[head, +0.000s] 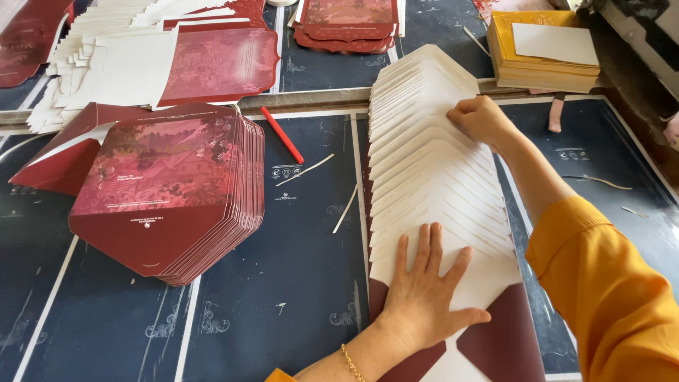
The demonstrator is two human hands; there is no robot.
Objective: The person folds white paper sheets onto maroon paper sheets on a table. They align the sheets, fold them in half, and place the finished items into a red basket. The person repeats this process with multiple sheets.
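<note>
A long fanned row of white envelope blanks [431, 163], overlapped like shingles w/ pointed flaps up, is laid across the dark blue printed work surface [283, 283], running from near the front edge to approx. the raised bar at the back. The left hand [424, 290] is pressed flat on the near end of the row, fingers spread & released, nothing grasped; maroon flaps are seen just below it. The right hand [481, 119], on an arm w/ an orange sleeve [608, 290], is set at the far end of the row, fingers curled onto the edges of the top blanks; whether 1 is pinched can't be told. To the left, well apart, a stack of maroon printed envelopes [170, 191] is fanned slightly. A red pen [281, 134] lies between stack & row. A yellow stack of envelopes [541, 60] is seen at top right, near the right hand.
</note>
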